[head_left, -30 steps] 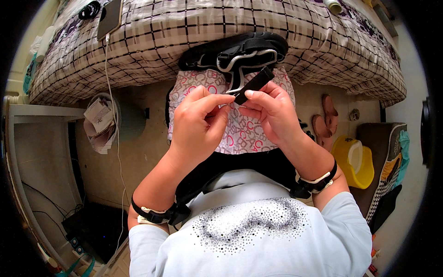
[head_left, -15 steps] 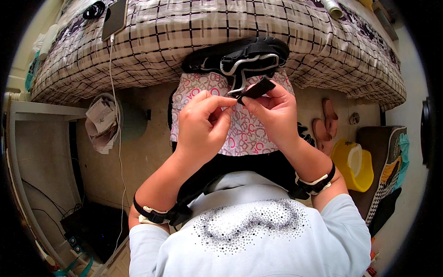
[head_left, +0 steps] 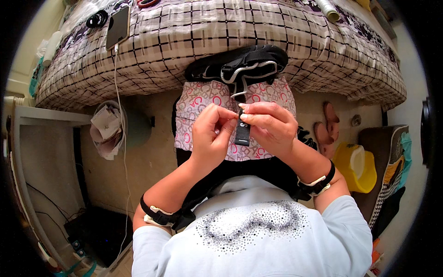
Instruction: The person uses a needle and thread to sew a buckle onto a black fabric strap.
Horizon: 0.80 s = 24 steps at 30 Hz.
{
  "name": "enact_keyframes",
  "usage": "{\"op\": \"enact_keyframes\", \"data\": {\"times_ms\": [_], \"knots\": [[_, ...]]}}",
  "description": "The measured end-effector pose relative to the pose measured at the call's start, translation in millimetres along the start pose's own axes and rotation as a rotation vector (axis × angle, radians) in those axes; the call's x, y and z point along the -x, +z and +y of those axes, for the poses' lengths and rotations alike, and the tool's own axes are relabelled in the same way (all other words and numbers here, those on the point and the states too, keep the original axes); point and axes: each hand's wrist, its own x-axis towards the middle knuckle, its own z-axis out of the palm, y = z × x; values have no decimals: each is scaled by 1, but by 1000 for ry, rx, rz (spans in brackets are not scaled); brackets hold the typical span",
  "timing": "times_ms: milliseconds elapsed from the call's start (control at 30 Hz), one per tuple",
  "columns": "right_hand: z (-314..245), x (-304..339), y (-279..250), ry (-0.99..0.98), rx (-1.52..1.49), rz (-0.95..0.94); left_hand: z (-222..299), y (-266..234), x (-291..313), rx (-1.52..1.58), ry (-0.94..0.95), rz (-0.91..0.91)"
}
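Note:
A black sandal (head_left: 258, 55) with pale grey trim, as far as its shape shows, rests on the far part of my lap against the bed's side. One of its straps runs toward me, and the black strap end (head_left: 243, 134) with light markings hangs between my hands over a patterned cloth (head_left: 194, 134). My left hand (head_left: 213, 134) is closed, thumb and forefinger pinching at the strap's left edge. On the other side my right hand (head_left: 270, 127) pinches the strap from the right, fingers bent over it. Whatever small part lies between the fingertips is hidden.
Ahead is a bed with a checked cover (head_left: 161, 51), holding a phone (head_left: 118, 27) on a white cable (head_left: 121, 101). A bin with papers (head_left: 108, 122) stands left beside a grey table frame (head_left: 50, 111). Pink slippers (head_left: 325, 131) and a yellow tub (head_left: 362, 173) are right.
The strap end has swung from pointing up and right to hanging down toward me. My right hand has come lower and turned over it; my left hand has shifted slightly right and nearer.

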Motion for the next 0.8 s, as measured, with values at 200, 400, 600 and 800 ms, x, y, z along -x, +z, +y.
{"op": "enact_keyframes", "data": {"times_ms": [200, 400, 600, 800], "knots": [[-2, -1, -2, -44, -3, -25, -6, 3, 1, 84, 24, 22], [0, -4, 0, -79, -66, -38, -9, 4, -4, 195, 26, 10], [3, -2, -3, -121, -74, -57, -11, -4, -3, 328, -61, -78], [3, -2, -2, -171, -59, -55, -11, -11, 0, 397, -166, -187]]}}
